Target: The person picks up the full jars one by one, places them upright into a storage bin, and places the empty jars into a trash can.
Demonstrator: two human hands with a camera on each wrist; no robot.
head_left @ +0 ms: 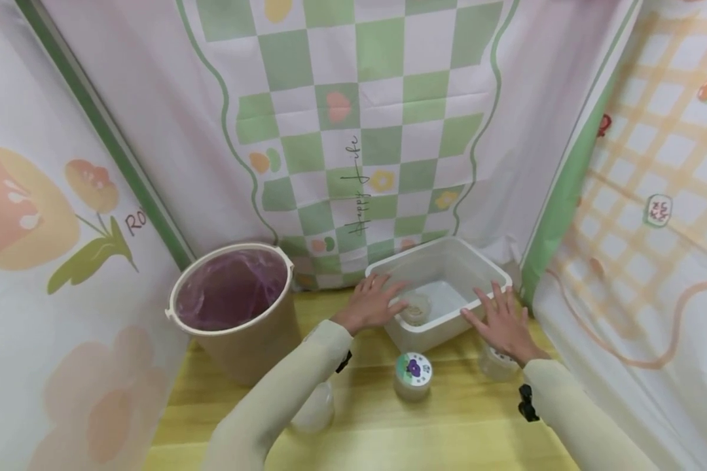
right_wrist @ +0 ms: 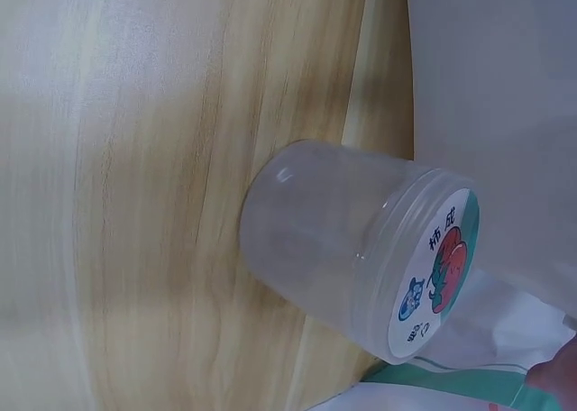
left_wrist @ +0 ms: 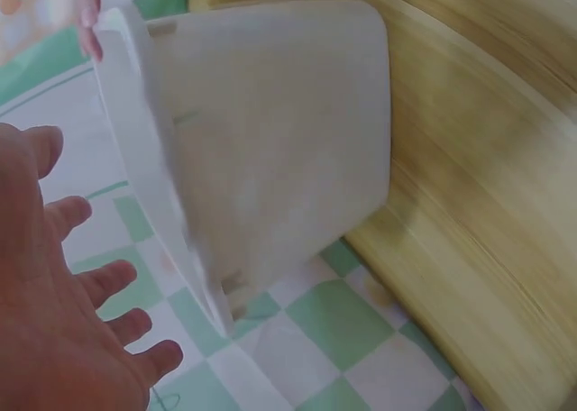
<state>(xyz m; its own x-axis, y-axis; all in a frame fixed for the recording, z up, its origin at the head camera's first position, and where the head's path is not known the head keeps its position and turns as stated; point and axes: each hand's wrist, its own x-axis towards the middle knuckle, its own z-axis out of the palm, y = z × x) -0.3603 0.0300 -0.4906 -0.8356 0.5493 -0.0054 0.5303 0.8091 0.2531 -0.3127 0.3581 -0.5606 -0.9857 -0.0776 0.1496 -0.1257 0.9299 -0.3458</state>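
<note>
I'm gripping nothing: left hand (head_left: 370, 305) and right hand (head_left: 505, 328) are hovering, fingers splayed, tub (head_left: 438, 332) sitting between them; if I'm lowering right hand carelessly, I'm risking knocking jar (head_left: 497, 366) just below

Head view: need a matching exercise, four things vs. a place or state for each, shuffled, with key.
Things
1. beige bin
2. jar with the purple-flower lid
3. left hand
4. right hand

Places or states
A. at the right end of the white basin
B. standing on the wood-look surface in front of the basin
C. at the left end of the basin
D. lined with purple plastic

Pairs: 1-D, 2-B, 3-C, 4-A
</note>
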